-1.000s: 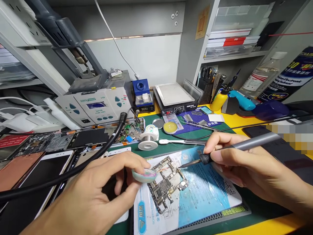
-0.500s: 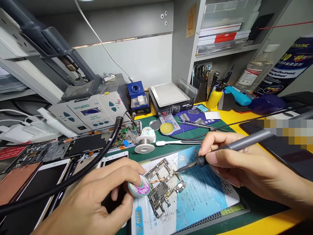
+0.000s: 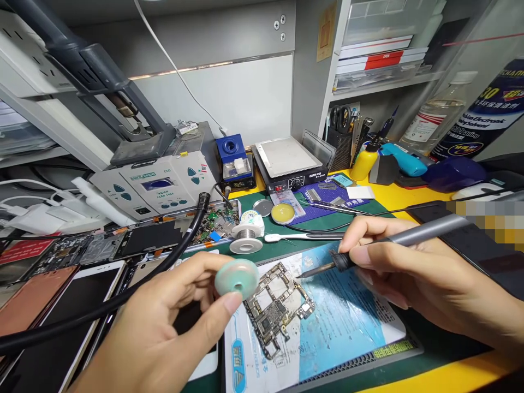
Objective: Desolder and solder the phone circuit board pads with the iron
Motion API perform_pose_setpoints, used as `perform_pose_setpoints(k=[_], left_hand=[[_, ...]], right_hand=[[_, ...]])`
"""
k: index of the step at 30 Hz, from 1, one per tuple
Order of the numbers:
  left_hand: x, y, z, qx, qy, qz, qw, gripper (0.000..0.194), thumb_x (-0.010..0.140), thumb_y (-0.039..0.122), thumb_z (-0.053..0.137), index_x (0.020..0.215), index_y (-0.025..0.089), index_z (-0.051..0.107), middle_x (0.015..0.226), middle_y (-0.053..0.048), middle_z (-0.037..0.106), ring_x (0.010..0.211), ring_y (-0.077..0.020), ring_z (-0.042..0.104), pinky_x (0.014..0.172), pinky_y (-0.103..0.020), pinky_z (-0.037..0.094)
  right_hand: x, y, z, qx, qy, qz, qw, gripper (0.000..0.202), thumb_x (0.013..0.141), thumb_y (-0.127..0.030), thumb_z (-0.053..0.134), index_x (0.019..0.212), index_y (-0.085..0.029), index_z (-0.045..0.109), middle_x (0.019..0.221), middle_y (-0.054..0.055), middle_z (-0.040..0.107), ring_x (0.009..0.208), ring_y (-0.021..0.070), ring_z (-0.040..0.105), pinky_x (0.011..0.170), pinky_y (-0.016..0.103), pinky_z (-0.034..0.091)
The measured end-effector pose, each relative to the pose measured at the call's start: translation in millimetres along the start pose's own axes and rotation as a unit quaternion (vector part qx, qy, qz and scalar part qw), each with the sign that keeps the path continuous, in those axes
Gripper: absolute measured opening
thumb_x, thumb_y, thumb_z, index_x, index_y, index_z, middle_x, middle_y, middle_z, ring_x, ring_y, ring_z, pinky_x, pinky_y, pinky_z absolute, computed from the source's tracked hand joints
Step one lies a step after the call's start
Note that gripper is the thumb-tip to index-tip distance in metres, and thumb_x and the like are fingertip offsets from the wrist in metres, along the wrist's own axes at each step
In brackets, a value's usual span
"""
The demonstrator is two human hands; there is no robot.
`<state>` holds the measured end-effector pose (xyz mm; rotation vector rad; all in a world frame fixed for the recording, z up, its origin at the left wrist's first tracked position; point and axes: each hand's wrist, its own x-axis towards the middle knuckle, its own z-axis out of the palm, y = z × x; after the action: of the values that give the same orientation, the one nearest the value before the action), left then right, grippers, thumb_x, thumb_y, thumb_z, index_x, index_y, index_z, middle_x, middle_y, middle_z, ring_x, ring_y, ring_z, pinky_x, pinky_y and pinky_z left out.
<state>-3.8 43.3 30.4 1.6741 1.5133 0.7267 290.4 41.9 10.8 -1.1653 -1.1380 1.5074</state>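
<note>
A phone circuit board (image 3: 272, 314) lies on a blue and white sheet (image 3: 339, 327) in front of me. My left hand (image 3: 176, 316) pinches a round mint-green spool (image 3: 236, 277) between thumb and fingers, just above the board's left edge. In my right hand (image 3: 413, 262) is a grey soldering iron (image 3: 426, 228), held like a pen, its dark tip close to the board's upper right edge. Whether the tip touches the board I cannot tell.
Behind the board are a solder wire reel (image 3: 246, 244), a tin of yellow paste (image 3: 283, 213) and a white-headed brush (image 3: 303, 237). A black hose (image 3: 164, 273) crosses the left side over several phones. A rework station (image 3: 159, 185) stands behind.
The spool has been lifted and turned, so its labelled face no longer shows. The copper-coloured strip has left the board. The iron's tip has shifted slightly up, and the view has moved a little.
</note>
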Motion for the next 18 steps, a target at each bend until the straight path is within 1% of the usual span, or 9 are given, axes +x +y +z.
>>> perform_pose_setpoints(k=[2,5,9,11,12,14,16,18], left_hand=[[-2.3,1.9,3.9,-0.009,-0.016,-0.016,1.0,0.039,0.09,0.064,0.072,0.111,0.032,0.075,0.094,0.001,0.083,0.077,-0.0186,0.072,0.066,-0.025,0.057],[-2.0,6.8,8.9,-0.021,-0.038,-0.018,0.999,0.047,0.093,0.067,0.067,0.125,0.032,0.069,0.095,0.002,0.082,0.084,-0.0192,0.073,0.068,-0.026,0.055],[1.9,7.0,9.3,-0.043,-0.051,-0.018,0.998,0.051,0.096,0.067,0.064,0.132,0.031,0.065,0.093,0.003,0.081,0.081,-0.0178,0.071,0.077,-0.028,0.054],[4.0,5.3,8.2,-0.05,-0.059,-0.004,0.997,0.05,0.097,0.066,0.064,0.133,0.031,0.065,0.092,0.002,0.08,0.079,-0.0171,0.07,0.074,-0.027,0.054],[4.9,4.9,7.9,-0.049,-0.063,-0.002,0.997,0.05,0.097,0.066,0.064,0.133,0.031,0.065,0.09,0.002,0.079,0.078,-0.0169,0.069,0.07,-0.027,0.053],[5.8,5.6,8.1,-0.047,-0.067,-0.013,0.997,0.05,0.098,0.066,0.064,0.133,0.03,0.065,0.085,0.002,0.077,0.074,-0.0164,0.067,0.064,-0.027,0.049],[5.9,7.0,8.9,-0.051,-0.06,-0.028,0.997,0.051,0.097,0.067,0.064,0.132,0.03,0.065,0.084,0.002,0.077,0.074,-0.0167,0.066,0.064,-0.027,0.048],[6.1,6.4,9.4,-0.054,-0.055,-0.027,0.997,0.052,0.096,0.067,0.064,0.132,0.029,0.066,0.085,0.001,0.079,0.075,-0.0177,0.067,0.065,-0.028,0.049]], right_hand=[[0.2,-1.0,1.2,-0.001,0.002,0.003,1.0,0.016,0.087,-0.03,0.075,0.075,-0.02,0.075,0.054,-0.003,0.053,0.042,0.0076,0.038,0.037,0.014,0.027],[0.2,-2.1,2.0,-0.03,0.003,0.001,1.0,0.016,0.085,-0.031,0.076,0.074,-0.019,0.075,0.054,-0.002,0.054,0.042,0.008,0.04,0.036,0.014,0.028],[-0.1,1.0,2.3,-0.082,0.0,-0.006,0.997,0.022,0.089,-0.041,0.08,0.081,-0.021,0.076,0.048,-0.004,0.052,0.039,0.0084,0.039,0.035,0.016,0.031],[0.3,2.0,5.5,-0.109,0.01,-0.017,0.994,0.025,0.087,-0.045,0.083,0.083,-0.021,0.077,0.046,-0.006,0.05,0.038,0.0082,0.036,0.034,0.017,0.031],[0.8,1.7,8.3,-0.124,0.016,-0.026,0.992,0.024,0.086,-0.045,0.083,0.082,-0.021,0.078,0.046,-0.006,0.05,0.037,0.0082,0.036,0.034,0.018,0.032],[2.3,-0.9,15.4,-0.156,0.026,-0.052,0.986,0.016,0.082,-0.036,0.084,0.077,-0.021,0.079,0.047,-0.006,0.05,0.037,0.0082,0.037,0.033,0.018,0.031],[3.7,-5.0,22.8,-0.191,0.038,-0.091,0.977,0.006,0.076,-0.025,0.082,0.071,-0.021,0.079,0.047,-0.005,0.052,0.038,0.0082,0.038,0.033,0.018,0.029],[4.2,-8.5,28.2,-0.214,0.044,-0.117,0.969,0.006,0.074,-0.02,0.079,0.068,-0.022,0.08,0.048,-0.005,0.055,0.039,0.0079,0.039,0.033,0.018,0.028]])
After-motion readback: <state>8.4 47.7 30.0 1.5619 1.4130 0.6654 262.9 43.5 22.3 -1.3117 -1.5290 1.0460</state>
